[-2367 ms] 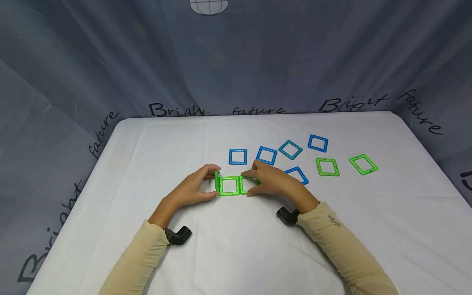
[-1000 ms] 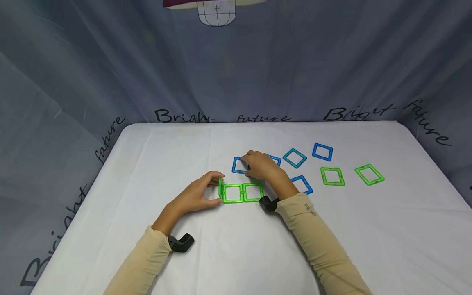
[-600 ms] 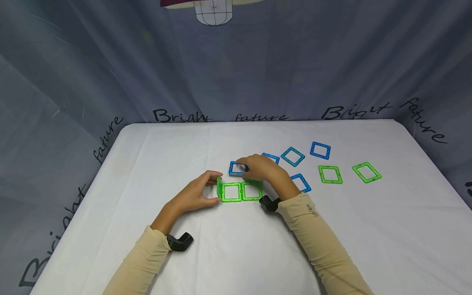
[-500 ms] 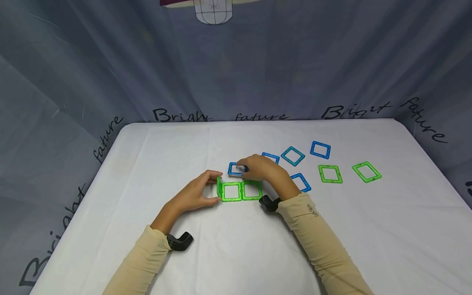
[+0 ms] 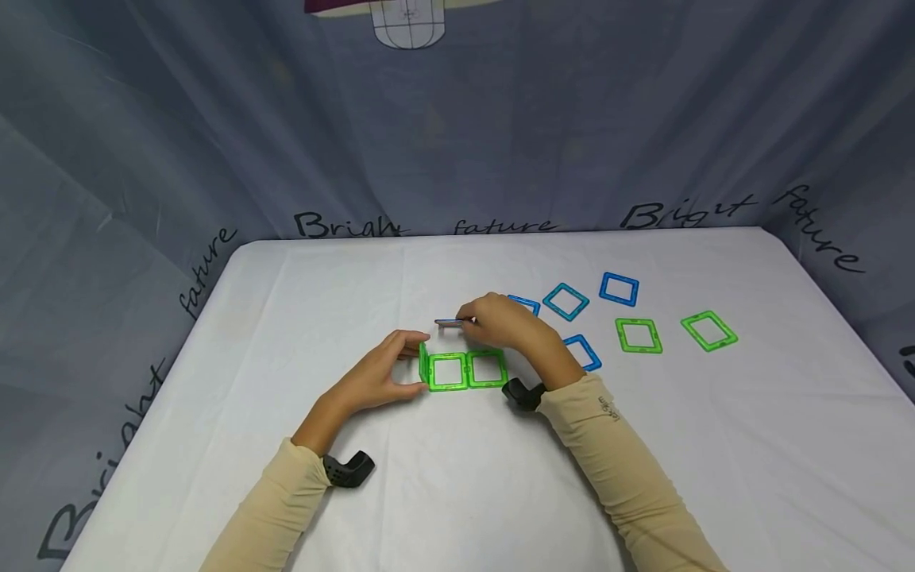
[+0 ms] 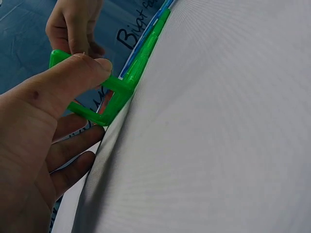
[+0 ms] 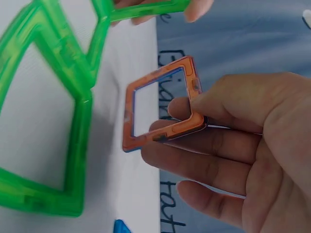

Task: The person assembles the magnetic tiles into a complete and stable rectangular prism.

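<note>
Head view: gripping an upright green tile [image 5: 424, 365] with the left hand [image 5: 377, 375], against two flat green tiles [image 5: 468, 370]; pinching an orange-and-blue tile [image 5: 449, 322] above the table [image 5: 457, 485] with the right hand [image 5: 500, 321], partly covering a blue tile [image 5: 526, 301]. Left wrist: blocking part of the upright green tile. Right wrist: showing an orange face; cropping the green tiles.

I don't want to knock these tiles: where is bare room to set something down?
Free: the white table between the forearms, nearer than the flat green squares; left of the left hand; right of the rightmost green square. Crowded: around the right hand, among blue squares.
</note>
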Tool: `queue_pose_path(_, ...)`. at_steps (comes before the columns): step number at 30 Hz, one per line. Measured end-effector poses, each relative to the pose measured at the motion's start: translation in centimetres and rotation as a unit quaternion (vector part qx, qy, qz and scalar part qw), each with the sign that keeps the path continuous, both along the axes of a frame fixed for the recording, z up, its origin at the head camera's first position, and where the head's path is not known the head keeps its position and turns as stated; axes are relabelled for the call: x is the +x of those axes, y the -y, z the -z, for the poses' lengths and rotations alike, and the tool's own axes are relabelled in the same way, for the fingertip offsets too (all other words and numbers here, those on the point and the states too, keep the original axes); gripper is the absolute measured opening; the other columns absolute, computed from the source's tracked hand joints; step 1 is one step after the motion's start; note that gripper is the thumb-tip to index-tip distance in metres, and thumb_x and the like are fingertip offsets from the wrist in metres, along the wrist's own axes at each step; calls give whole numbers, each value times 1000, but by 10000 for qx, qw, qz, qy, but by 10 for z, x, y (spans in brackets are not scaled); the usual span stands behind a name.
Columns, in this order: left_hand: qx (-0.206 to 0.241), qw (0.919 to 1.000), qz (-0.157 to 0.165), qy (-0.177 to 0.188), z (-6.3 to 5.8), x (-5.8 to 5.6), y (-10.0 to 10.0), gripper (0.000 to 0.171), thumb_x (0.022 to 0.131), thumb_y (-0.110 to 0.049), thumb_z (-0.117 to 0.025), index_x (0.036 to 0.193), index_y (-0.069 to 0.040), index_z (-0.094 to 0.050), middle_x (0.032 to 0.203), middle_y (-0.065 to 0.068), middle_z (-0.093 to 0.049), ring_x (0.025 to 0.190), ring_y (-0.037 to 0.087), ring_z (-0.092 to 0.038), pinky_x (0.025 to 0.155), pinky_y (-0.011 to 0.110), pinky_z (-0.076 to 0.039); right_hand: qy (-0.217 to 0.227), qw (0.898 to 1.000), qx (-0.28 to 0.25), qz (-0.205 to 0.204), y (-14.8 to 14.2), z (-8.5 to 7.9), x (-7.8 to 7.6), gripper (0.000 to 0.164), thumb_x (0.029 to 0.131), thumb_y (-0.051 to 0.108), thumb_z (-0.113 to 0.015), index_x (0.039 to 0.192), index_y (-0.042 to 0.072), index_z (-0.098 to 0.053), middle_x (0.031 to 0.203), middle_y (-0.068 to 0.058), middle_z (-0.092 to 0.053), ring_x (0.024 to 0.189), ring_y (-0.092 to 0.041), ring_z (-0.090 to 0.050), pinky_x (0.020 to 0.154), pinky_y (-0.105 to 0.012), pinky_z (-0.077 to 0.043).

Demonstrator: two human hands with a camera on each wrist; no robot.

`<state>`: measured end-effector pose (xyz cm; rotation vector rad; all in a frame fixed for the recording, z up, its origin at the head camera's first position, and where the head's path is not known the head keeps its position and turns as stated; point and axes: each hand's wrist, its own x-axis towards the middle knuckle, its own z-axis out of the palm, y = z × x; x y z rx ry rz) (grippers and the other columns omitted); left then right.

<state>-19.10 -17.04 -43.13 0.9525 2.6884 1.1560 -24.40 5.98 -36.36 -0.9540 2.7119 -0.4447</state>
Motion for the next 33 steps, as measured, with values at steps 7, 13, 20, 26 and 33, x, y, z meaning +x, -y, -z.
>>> queue_pose_path(7, 3, 9999, -90, 94, -1, 1, 1, 78, 72, -21, -78, 134, -12, -31, 113, 7, -54, 107, 19, -57, 95, 32, -44, -151, 9996, -162, -184, 1, -4, 4, 23, 91, 11, -50, 104, 7, -68, 93, -5, -68, 66, -13, -51, 62, -25, -41)
queue_pose_path(13, 62, 9999, -64, 76, 0, 2, 1, 78, 72, -19, -78, 134, -10, -31, 113, 7, -55, 107, 19, -57, 95, 32, -44, 95, 9993, -174, -326, 3, -6, 6, 24, 90, 12, -52, 107, 5, -67, 96, -6, -69, 72, -13, -56, 66, -27, -46)
queue_pose_path(20, 113, 9999, -2, 25, 0, 1, 0, 82, 72, -19, -78, 136, -11, -28, 113, 7, -55, 108, 20, -57, 95, 32, -44, 295, 9978, -331, -487, 5, -4, 8, 25, 91, 13, -51, 108, 3, -67, 94, -6, -69, 71, -12, -56, 67, -26, -46)
queue_pose_path(26, 100, 9999, 13, 45, 1, 1, 1, 81, 73, -20, -76, 137, -11, -27, 115, 7, -55, 109, 20, -57, 96, 32, -43, 374, 9982, -208, -427, 7, -3, 9, 25, 90, 13, -52, 109, 4, -66, 98, -7, -69, 72, -13, -55, 67, -26, -46)
queue_pose_path(33, 47, 10000, 26, 58, 1, 0, 0, 82, 74, -19, -76, 138, -11, -26, 115, 6, -55, 109, 19, -56, 96, 32, -43, 418, 9979, -153, -472, 7, -3, 9, 25, 91, 14, -52, 109, 4, -66, 100, -8, -68, 80, -14, -60, 75, -30, -50)
